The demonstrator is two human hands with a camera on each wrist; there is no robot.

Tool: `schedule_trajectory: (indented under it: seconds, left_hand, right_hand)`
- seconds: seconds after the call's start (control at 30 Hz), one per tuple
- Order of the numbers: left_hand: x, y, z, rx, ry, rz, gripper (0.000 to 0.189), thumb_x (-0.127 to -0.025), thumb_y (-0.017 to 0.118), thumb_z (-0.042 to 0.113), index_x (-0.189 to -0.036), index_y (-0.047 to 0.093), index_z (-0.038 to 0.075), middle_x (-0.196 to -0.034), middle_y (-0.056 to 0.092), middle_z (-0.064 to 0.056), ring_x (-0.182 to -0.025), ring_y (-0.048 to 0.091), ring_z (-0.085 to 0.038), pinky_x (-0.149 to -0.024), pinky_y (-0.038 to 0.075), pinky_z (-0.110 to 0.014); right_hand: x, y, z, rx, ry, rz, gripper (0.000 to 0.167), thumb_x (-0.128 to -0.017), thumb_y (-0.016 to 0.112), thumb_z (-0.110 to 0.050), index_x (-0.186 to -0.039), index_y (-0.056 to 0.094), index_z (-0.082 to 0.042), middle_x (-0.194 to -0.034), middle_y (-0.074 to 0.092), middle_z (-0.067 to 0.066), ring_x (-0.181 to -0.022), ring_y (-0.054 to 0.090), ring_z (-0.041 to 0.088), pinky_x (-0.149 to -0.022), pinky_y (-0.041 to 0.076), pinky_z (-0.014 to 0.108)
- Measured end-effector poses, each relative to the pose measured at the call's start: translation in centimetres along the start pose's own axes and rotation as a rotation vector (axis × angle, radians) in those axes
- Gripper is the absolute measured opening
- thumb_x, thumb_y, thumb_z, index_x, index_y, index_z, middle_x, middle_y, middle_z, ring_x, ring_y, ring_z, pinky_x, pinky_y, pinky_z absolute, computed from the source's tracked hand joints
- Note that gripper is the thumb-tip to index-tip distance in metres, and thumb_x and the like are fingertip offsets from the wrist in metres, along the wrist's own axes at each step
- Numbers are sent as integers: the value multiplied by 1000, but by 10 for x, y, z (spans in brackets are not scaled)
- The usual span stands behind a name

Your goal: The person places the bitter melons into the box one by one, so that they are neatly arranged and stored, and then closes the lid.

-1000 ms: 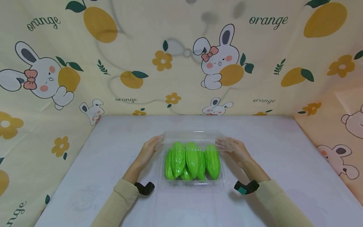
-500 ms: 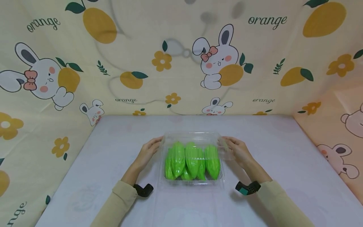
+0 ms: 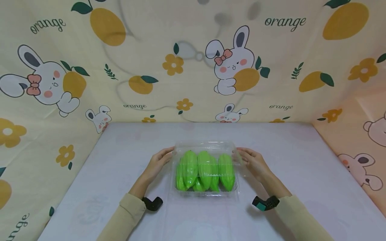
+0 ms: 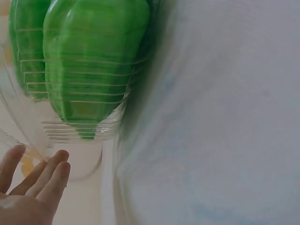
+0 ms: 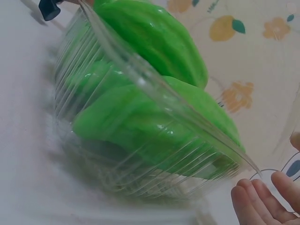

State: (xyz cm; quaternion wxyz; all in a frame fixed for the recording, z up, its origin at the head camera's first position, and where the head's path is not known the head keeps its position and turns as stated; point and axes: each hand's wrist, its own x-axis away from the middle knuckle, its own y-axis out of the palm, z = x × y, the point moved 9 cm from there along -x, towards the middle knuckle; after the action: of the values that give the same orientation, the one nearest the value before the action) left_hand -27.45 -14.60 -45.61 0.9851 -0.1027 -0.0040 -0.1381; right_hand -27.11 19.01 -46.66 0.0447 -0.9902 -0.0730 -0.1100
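A clear plastic clamshell box (image 3: 206,193) stands on the white table, holding several glossy green ridged fruits (image 3: 189,172). Its transparent lid (image 3: 205,146) is tilted up from the back and overlaps the fruits in the head view. My left hand (image 3: 157,163) is at the back left corner; in the left wrist view its nearly straight fingertips (image 4: 61,157) lie right at the rim. At the back right corner is my right hand (image 3: 255,164), partly seen through the lid. The right wrist view shows its extended fingertips (image 5: 243,185) close by the rim's corner.
The white tabletop (image 3: 126,140) extends around the box on all sides. A patterned cloth (image 3: 193,80) with rabbits and oranges hangs behind it and along both sides. Each wrist carries a small black camera (image 3: 153,203).
The lid's free edge has swung forward and down over the fruits. Both hands have lowered slightly at the back corners. The box and fruits have stayed in place.
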Motion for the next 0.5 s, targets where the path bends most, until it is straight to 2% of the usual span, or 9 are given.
schedule_trajectory:
  seconds: [0.07, 0.1, 0.23, 0.33, 0.5]
  left_hand:
    - [0, 0, 0, -2, 0, 0, 45, -103, 42, 24, -143, 43, 4, -154, 39, -15, -142, 38, -34, -117, 34, -51]
    - [0, 0, -1, -1, -1, 4, 44, -103, 42, 24, -143, 43, 4, -154, 39, -15, -142, 38, -34, -117, 34, -51]
    - [1, 0, -2, -9, 2, 18, 44, -102, 44, 21, -142, 43, 3, -153, 40, -16, -142, 39, -34, -116, 36, -50]
    - [2, 1, -2, -9, 15, 19, 45, -102, 45, 19, -142, 43, 0, -152, 41, -19, -139, 42, -36, -115, 37, -50]
    - [3, 1, -4, -12, 25, 19, 44, -101, 46, 17, -141, 43, -1, -150, 43, -19, -137, 45, -37, -115, 38, -47]
  right_hand:
    - [1, 1, 0, 3, -1, -10, 65, -99, 52, -39, -144, 34, 4, -143, 47, 13, -106, 59, -4, -94, 48, 11]
    - [2, 1, 0, 5, -1, -13, 65, -99, 52, -39, -144, 34, 4, -142, 48, 12, -106, 59, -4, -94, 49, 12]
    - [5, 2, 0, -7, -5, -30, 63, -99, 53, -37, -144, 34, 4, -126, 60, -3, -105, 61, -4, -92, 49, 11]
    - [6, 3, 0, -29, -18, -48, 61, -99, 53, -33, -143, 34, 6, -112, 61, -17, -103, 61, -4, -90, 49, 10]
    - [7, 4, 3, -57, -35, -64, 57, -100, 52, -27, -141, 35, 9, -105, 62, -21, -99, 62, -4, -88, 50, 9]
